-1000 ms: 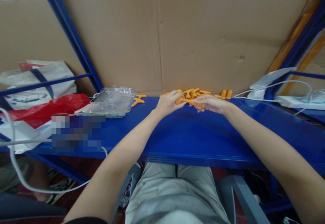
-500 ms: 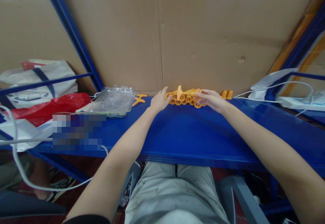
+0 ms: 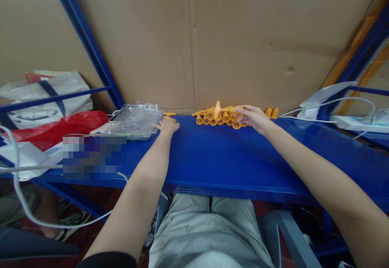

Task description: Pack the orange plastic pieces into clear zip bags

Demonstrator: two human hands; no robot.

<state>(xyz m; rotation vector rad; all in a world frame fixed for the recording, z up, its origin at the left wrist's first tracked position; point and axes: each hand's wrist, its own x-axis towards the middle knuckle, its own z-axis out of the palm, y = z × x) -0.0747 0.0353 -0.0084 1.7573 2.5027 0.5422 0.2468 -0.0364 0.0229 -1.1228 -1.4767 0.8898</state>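
A heap of small orange plastic parts (image 3: 219, 116) lies at the back of the blue shelf (image 3: 231, 158), against the cardboard wall. My right hand (image 3: 254, 119) rests on the heap's right end, its fingers on the parts. My left hand (image 3: 167, 125) lies further left, over a single orange part (image 3: 169, 115) beside a clear plastic bag (image 3: 133, 120). Whether its fingers have closed on that part is hidden. Two more orange parts (image 3: 271, 112) stand just right of my right hand.
A cardboard sheet (image 3: 231, 41) backs the shelf. Red and white bags (image 3: 45, 114) pile up at the left, with a white cable (image 3: 18, 195) hanging down. A white power strip (image 3: 358, 122) and cables lie at the right. Blue rack posts (image 3: 88, 45) slant upward.
My left hand has left the orange heap and moved left to the single part beside the clear bag. My right hand stays on the heap, which now lies lined up along the wall.
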